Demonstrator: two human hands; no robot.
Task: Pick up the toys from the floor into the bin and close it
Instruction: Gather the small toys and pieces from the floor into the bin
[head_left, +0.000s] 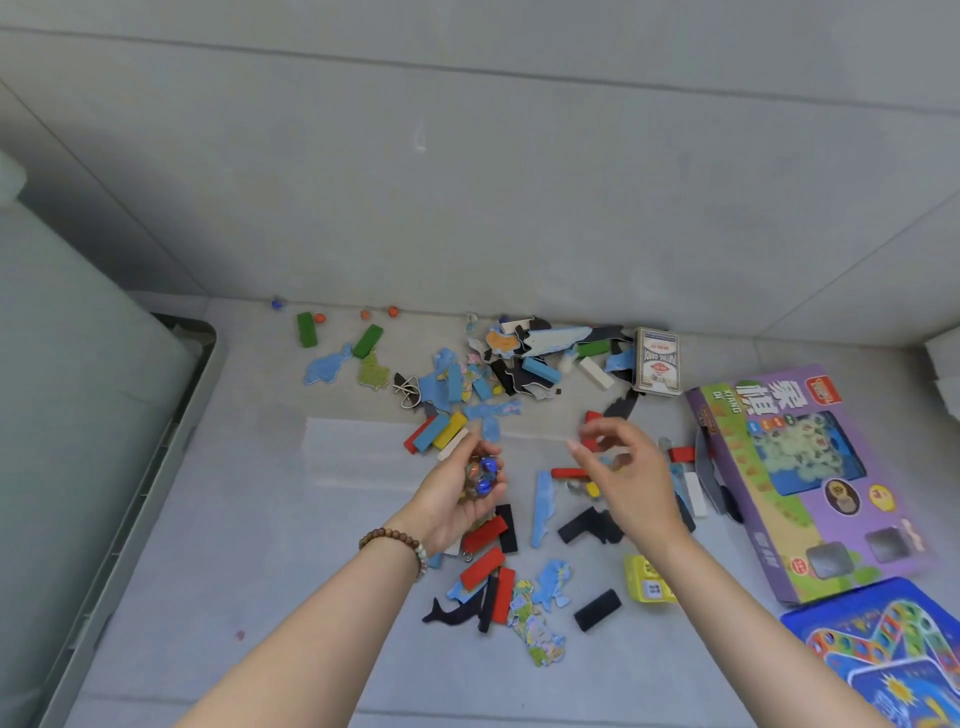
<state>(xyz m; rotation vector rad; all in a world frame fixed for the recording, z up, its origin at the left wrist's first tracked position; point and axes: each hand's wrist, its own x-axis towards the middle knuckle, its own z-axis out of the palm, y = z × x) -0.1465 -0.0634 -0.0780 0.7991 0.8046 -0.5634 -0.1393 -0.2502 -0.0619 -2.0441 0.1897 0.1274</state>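
My left hand (457, 493), palm up with a bead bracelet on the wrist, cups several glass marbles (484, 472), some blue. My right hand (618, 467) hovers beside it above the floor, fingers loosely bent, holding nothing that I can see. Toys lie scattered on the grey floor: coloured wooden blocks (439, 432), red blocks (485, 566), a black block (597, 609), blue puzzle pieces (541, 506) and a card deck box (657, 362). The grey bin (171, 457) stands at the left, only its rim and side showing.
A purple game box (810, 483) and a blue game board (883, 649) lie at the right. Green blocks (306, 329) and small orange balls (392, 312) sit along the wall. A yellow piece (647, 586) lies near my right forearm.
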